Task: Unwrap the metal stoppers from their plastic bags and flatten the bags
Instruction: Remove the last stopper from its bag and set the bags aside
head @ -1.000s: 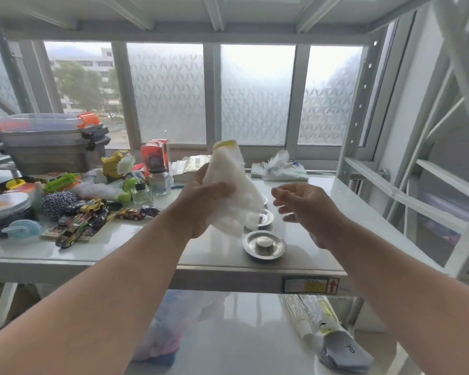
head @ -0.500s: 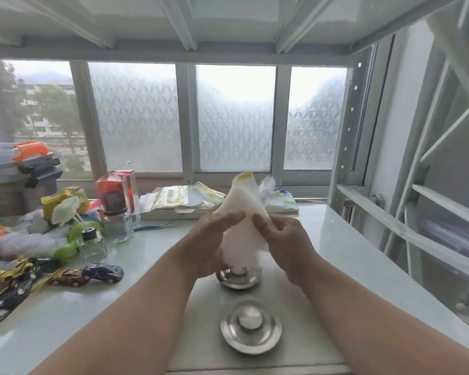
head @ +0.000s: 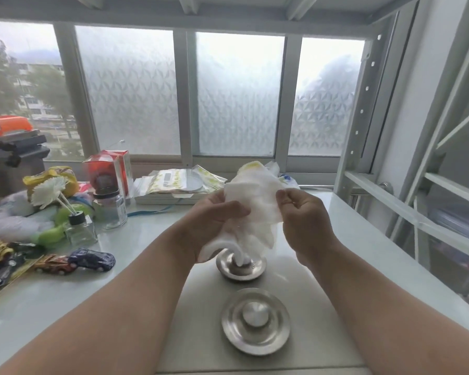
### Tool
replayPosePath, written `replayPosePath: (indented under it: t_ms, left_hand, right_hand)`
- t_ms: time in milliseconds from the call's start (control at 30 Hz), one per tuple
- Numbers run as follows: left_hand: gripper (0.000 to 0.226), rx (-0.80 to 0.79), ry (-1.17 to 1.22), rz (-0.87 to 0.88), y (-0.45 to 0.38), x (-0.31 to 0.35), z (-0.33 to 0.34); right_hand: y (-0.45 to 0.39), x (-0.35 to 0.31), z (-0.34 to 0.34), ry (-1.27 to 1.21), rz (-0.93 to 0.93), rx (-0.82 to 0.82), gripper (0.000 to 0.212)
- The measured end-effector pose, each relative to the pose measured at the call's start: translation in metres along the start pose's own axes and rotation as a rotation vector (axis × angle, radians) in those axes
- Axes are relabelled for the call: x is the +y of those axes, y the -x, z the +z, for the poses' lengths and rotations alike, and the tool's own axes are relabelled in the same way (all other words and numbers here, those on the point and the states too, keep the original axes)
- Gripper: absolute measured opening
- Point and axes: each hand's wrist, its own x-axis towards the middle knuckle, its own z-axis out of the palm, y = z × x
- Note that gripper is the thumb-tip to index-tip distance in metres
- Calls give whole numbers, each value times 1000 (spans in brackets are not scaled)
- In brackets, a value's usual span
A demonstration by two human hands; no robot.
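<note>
Head view: both hands hold a crumpled white plastic bag (head: 255, 204) above the tabletop (head: 136, 269). Left hand (head: 214, 223) clamps its left side, right hand (head: 303, 212) pinches its right edge. Bag folds hide part of the far metal stopper (head: 241, 265); whether anything remains inside cannot be told. Near metal stopper (head: 256, 320) lies bare between the forearms. Toy cars (head: 73, 262) crowd the left; the right side has open room.

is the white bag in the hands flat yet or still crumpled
Crumpled. The white bag is bunched and creased between the left hand and right hand, its lower end dangling over the far stopper.
</note>
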Motion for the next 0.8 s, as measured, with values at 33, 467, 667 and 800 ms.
replayPosePath:
  t_ms: [33,467,667,800]
  left_hand:
    - [45,2,10,2,1,0,-1]
    - [58,55,-64,13,6,-2,-2]
    - [56,218,-8,87,-6,4,-24]
    - [37,206,-15,63,-5,3,-25]
  right_hand:
    - [0,1,-2,-37,24,-3,26]
    - [-1,-13,-15,-518,334,40,25]
    - [-22,8,-52,685,276,96,9]
    - [-19,7,-52,879,341,26,7]
